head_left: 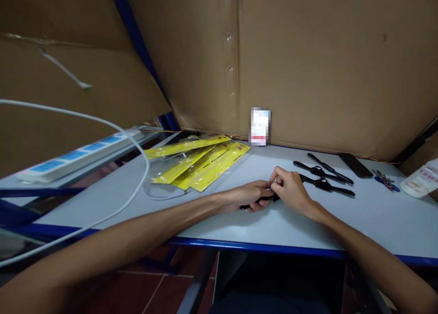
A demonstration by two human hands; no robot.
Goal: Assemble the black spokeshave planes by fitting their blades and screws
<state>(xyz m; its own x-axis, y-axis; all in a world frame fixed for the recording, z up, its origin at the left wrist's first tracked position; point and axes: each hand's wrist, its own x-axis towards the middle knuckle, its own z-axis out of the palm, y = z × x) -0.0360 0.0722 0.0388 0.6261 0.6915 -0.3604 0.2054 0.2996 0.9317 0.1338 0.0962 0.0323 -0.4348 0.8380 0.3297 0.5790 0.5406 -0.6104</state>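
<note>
My left hand [255, 196] is wrapped round one handle of a black spokeshave [244, 207], held low over the front part of the table. Fingers bent into a pinch, my right hand [287, 186] meets the left one at the tool's middle. The small part between its fingertips is hidden. To the right of my hands lie three more black spokeshaves: a near one [323, 183], a middle one [316, 170] and a far one [330, 169].
Yellow cards in clear plastic packs [205, 168] fan out at the left. A power strip [85, 154] and a looping white cable [145, 159] lie further left. A lit phone [260, 127] leans on the cardboard wall. Rightward are a dark phone [356, 164], keys [386, 181] and a white bottle [419, 181].
</note>
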